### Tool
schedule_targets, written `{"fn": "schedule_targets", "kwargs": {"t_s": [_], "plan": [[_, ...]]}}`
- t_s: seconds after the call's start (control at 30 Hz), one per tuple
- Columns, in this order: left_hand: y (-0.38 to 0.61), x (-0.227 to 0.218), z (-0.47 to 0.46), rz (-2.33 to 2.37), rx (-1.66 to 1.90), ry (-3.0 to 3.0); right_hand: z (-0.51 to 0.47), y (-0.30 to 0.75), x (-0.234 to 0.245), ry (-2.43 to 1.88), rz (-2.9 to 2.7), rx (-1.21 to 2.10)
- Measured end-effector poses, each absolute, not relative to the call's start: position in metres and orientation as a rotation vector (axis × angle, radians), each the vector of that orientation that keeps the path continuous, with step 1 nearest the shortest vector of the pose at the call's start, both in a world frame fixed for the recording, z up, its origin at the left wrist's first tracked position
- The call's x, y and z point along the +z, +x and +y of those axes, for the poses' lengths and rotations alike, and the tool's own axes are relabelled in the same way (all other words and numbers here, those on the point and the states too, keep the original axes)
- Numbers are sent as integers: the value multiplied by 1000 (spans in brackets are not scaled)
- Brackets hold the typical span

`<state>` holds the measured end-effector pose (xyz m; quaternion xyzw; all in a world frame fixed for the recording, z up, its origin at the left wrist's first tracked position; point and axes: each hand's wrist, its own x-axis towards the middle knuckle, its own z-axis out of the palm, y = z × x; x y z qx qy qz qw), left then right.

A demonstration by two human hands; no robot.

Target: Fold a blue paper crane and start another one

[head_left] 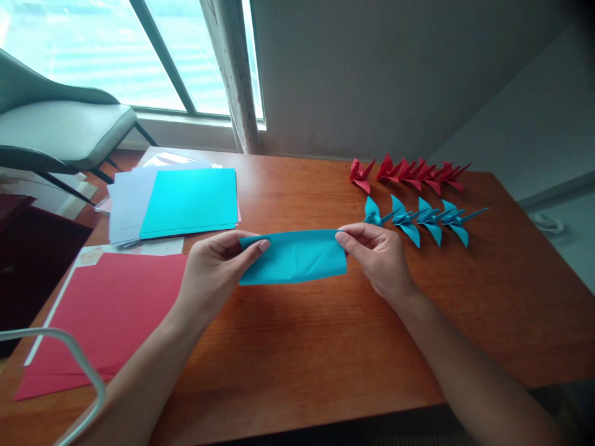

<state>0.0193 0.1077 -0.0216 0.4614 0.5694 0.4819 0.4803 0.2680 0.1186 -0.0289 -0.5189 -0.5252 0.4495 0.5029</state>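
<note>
A blue sheet of paper [294, 257], folded into a creased rectangle, is held just above the wooden table [302, 347]. My left hand [216, 263] pinches its left end with thumb and fingers. My right hand [379, 257] pinches its upper right corner. Both hands are closed on the paper. To the right of my right hand lies a row of several blue paper cranes [425, 218]. Behind them sits a row of several red paper cranes [409, 171].
A stack of blue and pale lilac sheets [176, 201] lies at the back left. Red sheets [106, 316] lie at the front left. A grey chair [60, 127] stands by the window. A metal bar [69, 353] curves across the lower left corner. A white wall borders the table's far side.
</note>
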Motion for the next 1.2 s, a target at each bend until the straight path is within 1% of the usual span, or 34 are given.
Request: {"fn": "schedule_targets", "kwargs": {"t_s": [1.2], "plan": [[21,-14,106,1304,1152,969,116,274,-34,-1334,-1275,1066]]}}
